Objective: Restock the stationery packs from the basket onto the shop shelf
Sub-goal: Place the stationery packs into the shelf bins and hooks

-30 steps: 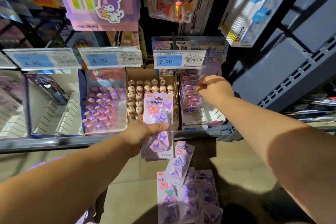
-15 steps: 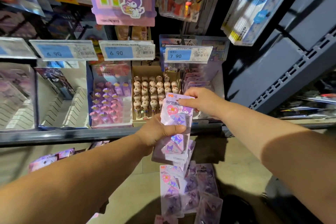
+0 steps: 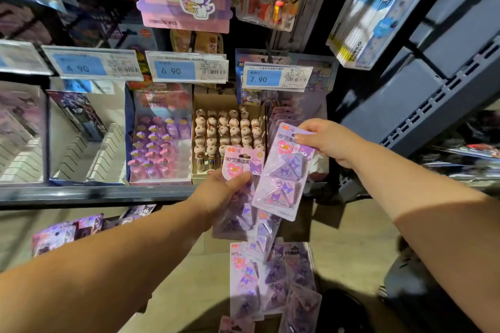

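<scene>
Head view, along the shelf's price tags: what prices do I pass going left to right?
4.90 tag → 6.90 tag → 7.90 tag. A further tag at the far left edge is too blurred to read.

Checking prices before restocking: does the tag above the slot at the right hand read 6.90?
No, the tag above the slot by the right hand reads 7.90; the 6.90 tag hangs further left.
</scene>
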